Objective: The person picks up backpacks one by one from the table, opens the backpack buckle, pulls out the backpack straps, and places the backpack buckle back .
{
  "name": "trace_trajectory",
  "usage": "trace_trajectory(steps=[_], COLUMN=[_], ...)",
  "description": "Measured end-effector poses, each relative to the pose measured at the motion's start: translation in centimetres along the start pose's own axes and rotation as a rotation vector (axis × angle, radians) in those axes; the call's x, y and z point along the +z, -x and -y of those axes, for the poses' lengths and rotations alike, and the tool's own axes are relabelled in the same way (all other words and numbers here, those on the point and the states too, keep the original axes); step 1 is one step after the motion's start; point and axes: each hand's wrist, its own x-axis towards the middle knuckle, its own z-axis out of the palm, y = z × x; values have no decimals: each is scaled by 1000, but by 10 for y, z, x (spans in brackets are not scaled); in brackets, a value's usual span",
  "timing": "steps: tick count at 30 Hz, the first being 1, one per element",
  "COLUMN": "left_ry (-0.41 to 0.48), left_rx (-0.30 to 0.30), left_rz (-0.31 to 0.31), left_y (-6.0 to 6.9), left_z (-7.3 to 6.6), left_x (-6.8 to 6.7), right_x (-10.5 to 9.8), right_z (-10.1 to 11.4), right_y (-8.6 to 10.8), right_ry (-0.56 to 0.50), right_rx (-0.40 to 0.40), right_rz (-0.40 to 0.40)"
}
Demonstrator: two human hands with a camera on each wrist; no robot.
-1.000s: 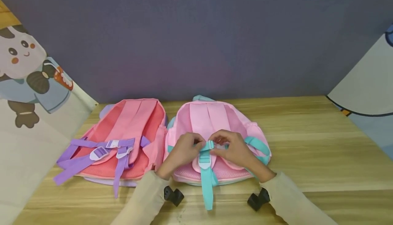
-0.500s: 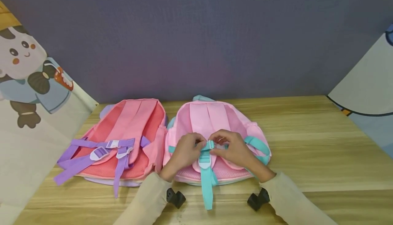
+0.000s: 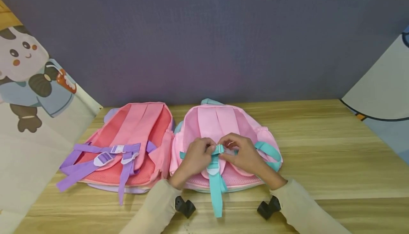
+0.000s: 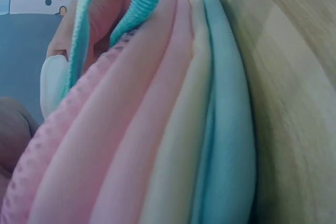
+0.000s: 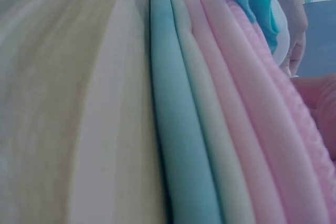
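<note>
Slightly rightward and up the left forearm has crept since a second ago, with the left hand (image 3: 197, 156) drawn a little nearer the right hand (image 3: 244, 154), which has risen only a touch. Both hands are over the lower middle of the pink backpack (image 3: 218, 120), forearms slanting inward from the near edge, wrists apart and fingertips almost meeting. The left thumb and bent fingers pinch the short teal chest strap (image 3: 218, 150), its other fingers curled under and partly hidden. The right hand arches above, knuckles up, thumb and index finger closing narrowly on the pale buckle (image 3: 228, 151) at the strap's end; whether its halves are joined I cannot tell. Below the fingertips sits a white slider (image 3: 213, 171), from which a long teal webbing tail (image 3: 216, 200) hangs over the bag's lower edge onto the wooden table (image 3: 319, 148). The pink backpack lies with its shoulder straps upward, just beside a coral backpack (image 3: 135, 125) with purple straps (image 3: 76, 179). Beige sleeves (image 3: 153, 207) end at each wrist, beside black wrist cameras (image 3: 269, 207).
</note>
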Motion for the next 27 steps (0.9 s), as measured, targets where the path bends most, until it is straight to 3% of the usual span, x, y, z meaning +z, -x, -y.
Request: trace_trajectory(steps=[6, 16, 22, 27], left_ry=[48, -17, -27, -22], left_rx=[-4, 26, 32, 23], left_rz=[16, -5, -6, 6], left_y=[-1, -2, 0, 0], left_z=[1, 0, 0, 0], left_x=[-2, 2, 3, 3], right_x=[-1, -2, -1, 0], right_z=[0, 1, 1, 1], right_y=[0, 1, 0, 0], right_ry=[-30, -14, 3, 23], right_rx=[-13, -31, -64, -45], right_rz=[-10, 7, 1, 8])
